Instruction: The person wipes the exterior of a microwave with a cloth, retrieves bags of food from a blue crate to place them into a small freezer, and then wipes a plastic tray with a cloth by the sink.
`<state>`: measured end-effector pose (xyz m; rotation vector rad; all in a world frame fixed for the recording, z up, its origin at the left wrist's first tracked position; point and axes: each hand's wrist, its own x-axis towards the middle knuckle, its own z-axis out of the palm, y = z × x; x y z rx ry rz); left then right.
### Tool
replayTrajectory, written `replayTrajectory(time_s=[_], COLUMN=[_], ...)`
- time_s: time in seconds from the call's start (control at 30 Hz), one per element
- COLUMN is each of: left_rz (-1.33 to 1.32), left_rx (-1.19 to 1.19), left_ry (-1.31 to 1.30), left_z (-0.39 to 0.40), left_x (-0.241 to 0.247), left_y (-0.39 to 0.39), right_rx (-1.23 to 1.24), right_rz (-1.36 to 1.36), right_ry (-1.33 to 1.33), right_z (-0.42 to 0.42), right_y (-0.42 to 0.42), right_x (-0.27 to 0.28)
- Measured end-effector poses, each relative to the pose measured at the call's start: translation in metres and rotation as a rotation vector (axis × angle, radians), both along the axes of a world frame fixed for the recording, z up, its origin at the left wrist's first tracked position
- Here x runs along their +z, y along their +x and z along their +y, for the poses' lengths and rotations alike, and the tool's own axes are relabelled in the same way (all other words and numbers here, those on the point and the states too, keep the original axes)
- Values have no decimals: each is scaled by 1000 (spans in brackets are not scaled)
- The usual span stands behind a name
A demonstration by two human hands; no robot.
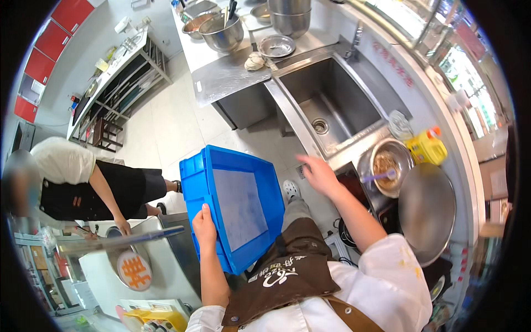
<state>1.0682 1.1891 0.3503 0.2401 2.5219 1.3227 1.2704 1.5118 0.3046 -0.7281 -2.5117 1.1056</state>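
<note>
My left hand (pixel 205 228) grips the near side rim of a blue plastic crate (pixel 271 207), which hangs tilted over the floor in front of me. A pale flat sheet or base (pixel 240 207) shows inside the crate. My right hand (pixel 318 173) is off the crate, its fingers apart and holding nothing, above the floor beside the front edge of the stainless steel sink (pixel 332 99).
A co-worker in a black apron (pixel 99 191) stands at the left by a white counter. Right of me are a metal bowl of brown food (pixel 386 162), a yellow jug (pixel 429 147) and a large round lid (pixel 427 211). A steel worktop (pixel 228 79) holds dough (pixel 254 62).
</note>
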Motion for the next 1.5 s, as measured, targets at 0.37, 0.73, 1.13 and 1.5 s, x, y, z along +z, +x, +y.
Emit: replayTrajectory(time_s=[0.37, 0.73, 1.13, 1.5], left_rz=[74, -40, -159, -261], left_rx=[88, 65, -135, -134], left_ry=[-214, -95, 38, 165], left_z=[78, 109, 125, 133], left_x=[12, 28, 90, 94], left_y=[-96, -149, -179, -180], right_rx=[-196, -286, -50, 290], right_rz=[-225, 360, 649, 777], right_ry=[418, 447, -314, 90], right_z=[303, 298, 3, -113], right_y=[-433, -391, -315, -255], right_x=[-78, 34, 97, 93])
